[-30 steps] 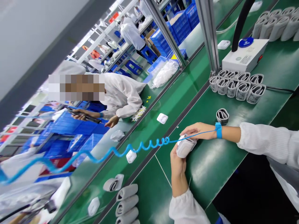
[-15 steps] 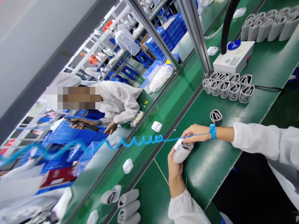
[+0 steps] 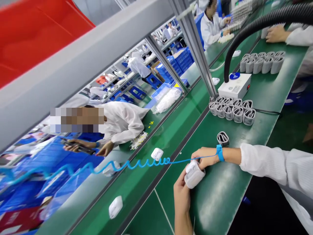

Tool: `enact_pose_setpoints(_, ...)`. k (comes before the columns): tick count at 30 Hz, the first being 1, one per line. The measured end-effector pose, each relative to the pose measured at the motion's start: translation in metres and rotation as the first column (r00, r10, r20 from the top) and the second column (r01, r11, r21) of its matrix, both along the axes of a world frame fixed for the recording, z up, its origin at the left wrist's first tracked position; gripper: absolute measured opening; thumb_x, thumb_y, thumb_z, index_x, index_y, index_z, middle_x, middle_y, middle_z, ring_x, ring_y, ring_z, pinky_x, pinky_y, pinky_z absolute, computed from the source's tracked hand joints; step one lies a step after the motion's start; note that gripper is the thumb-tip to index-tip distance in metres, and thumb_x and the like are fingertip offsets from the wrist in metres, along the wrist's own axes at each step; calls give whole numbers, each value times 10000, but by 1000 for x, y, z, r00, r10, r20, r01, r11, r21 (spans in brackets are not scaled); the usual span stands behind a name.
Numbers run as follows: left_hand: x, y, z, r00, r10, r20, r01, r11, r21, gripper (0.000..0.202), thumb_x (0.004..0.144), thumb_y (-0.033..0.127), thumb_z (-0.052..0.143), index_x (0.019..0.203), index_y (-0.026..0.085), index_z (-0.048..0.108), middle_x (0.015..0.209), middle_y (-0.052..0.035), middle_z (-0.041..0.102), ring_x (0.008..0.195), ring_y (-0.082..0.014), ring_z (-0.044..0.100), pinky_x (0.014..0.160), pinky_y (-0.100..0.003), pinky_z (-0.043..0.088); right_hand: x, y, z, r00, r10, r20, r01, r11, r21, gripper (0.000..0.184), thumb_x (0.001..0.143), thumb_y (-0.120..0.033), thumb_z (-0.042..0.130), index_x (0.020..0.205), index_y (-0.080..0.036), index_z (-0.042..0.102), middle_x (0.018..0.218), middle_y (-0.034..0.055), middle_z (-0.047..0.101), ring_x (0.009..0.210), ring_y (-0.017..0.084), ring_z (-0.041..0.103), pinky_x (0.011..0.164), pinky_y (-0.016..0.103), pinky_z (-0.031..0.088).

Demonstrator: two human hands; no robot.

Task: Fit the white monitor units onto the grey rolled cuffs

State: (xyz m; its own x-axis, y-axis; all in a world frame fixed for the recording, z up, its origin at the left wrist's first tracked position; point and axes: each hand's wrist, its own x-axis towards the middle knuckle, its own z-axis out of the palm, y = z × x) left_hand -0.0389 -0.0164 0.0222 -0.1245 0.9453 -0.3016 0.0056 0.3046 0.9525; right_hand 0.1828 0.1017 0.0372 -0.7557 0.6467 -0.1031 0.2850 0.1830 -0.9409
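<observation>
Since the last frame the head has swung, so more of the line shows, and the rolled grey cuff (image 3: 194,174) sits lower between the hands. Grip is closed on it: left hand (image 3: 182,192) cups it from below, right hand (image 3: 204,156) lies over the top with fingers curled down onto it. Can't tell if the cuff touches the green conveyor belt (image 3: 220,199) under it.

Blue wrist strap (image 3: 220,152) on the right wrist, coiled blue cord (image 3: 144,164) running off across the line. Single loose cuff (image 3: 223,138) just beside the right hand. Two groups of rolled cuffs (image 3: 232,111) (image 3: 262,63) stand either side of a white box (image 3: 234,86) with a black hose (image 3: 244,39).

Containers: blue crates (image 3: 183,60) beyond the divider, contents hidden. Clear plastic bag (image 3: 168,100) of white parts on the far bench.
</observation>
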Motion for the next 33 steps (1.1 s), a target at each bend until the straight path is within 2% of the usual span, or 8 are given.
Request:
enact_pose_setpoints(8, -5, 4, -12, 995, 62, -73, -59, 998, 32, 629, 658, 300, 921, 1269, 165, 852, 1209, -124, 859, 1210, -394, 788, 1032, -447, 654, 1, 3, -10, 998, 14, -58, -11, 999, 45, 311, 751, -159, 811, 1057, -182, 760, 964, -1, 784, 904, 195, 703, 769, 250, 495)
enact_pose_setpoints(11, 2, 8, -20, 989, 148, -3, -147, 988, 42, 620, 635, 320, 918, 1231, 162, 852, 1164, -128, 861, 1143, -382, 805, 993, -462, 666, -4, 2, -17, 983, -96, -156, 76, 989, -130, 280, 766, -185, 810, 1042, -196, 761, 917, -12, 774, 876, 190, 709, 769, 262, 526)
enact_pose_setpoints(15, 11, 16, -32, 913, 384, 139, -405, 896, 183, 579, 721, 393, 874, 1251, 165, 825, 1208, -147, 839, 1182, -363, 790, 1081, -520, 625, -16, -16, -21, 873, -326, -364, 30, 779, -626, 454, 854, -482, 861, 1176, -197, 714, 997, 42, 785, 932, 218, 779, 875, 362, 630)
enact_pose_setpoints(20, 6, 19, -45, 891, 454, 7, -426, 831, 358, 568, 879, 353, 718, 1413, 162, 750, 1377, -167, 787, 1375, -377, 707, 1248, -568, 497, -49, -44, -19, 726, -511, -461, 20, 685, -728, 645, 765, -517, 969, 1271, -244, 675, 1131, 49, 767, 1055, 231, 777, 990, 436, 638)
enact_pose_setpoints(23, 0, 20, -53, 887, 416, -200, -303, 851, 428, 613, 995, 390, 628, 1573, 185, 633, 1527, -173, 709, 1464, -355, 652, 1255, -507, 501, -77, -26, -6, 696, -550, -462, 215, 773, -597, 438, 887, -525, 843, 1179, -245, 678, 1124, 43, 761, 987, 219, 739, 857, 369, 636)
enact_pose_setpoints(26, -3, 23, -58, 832, 435, -343, -225, 831, 509, 641, 1074, 401, 547, 1687, 220, 494, 1642, -167, 616, 1518, -310, 608, 1234, -444, 528, -102, 30, 27, 801, -427, -419, 422, 900, -110, 245, 1034, -390, 623, 1216, -234, 672, 1135, 64, 786, 1020, 235, 738, 858, 349, 605)
enact_pose_setpoints(28, -3, 24, -58, 798, 454, -397, -184, 810, 557, 615, 1099, 371, 503, 1699, 237, 469, 1646, -159, 608, 1528, -292, 590, 1225, -447, 538, -114, 81, 56, 889, -402, -222, 458, 796, 395, 264, 1051, -253, 527, 1266, -222, 677, 1205, 79, 793, 1117, 242, 732, 1011, 378, 575)
enact_pose_setpoints(33, 4, 22, -51, 780, 426, -459, -119, 820, 560, 537, 1102, 307, 481, 1629, 226, 553, 1526, -173, 679, 1436, -310, 632, 1217, -513, 529, -139, 187, 104, 930, -367, -16, 301, 737, 605, 301, 976, -131, 576, 1239, -134, 724, 1311, 187, 774, 1306, 331, 652, 1207, 446, 445)
